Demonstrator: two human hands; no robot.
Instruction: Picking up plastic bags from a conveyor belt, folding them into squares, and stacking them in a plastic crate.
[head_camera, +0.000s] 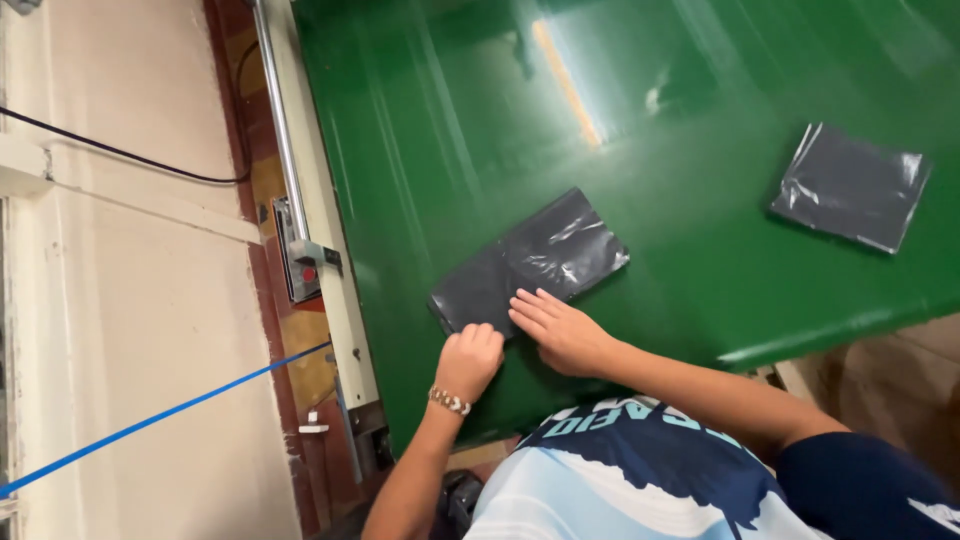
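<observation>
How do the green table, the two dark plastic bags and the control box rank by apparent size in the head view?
1. green table
2. near bag and far bag: look alike, distance differs, unranked
3. control box

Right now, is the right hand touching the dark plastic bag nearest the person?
Touching. The head view shows the right hand lying flat with its fingertips on the near edge of the dark plastic bag.

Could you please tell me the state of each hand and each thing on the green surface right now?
Left hand: curled, fingers on the near package's edge.
Right hand: flat, palm down, pressing the near package's edge.
Near grey package: lying flat, under both hands.
Far grey package: lying flat, untouched.
Green surface: glossy, bearing both packages.
</observation>
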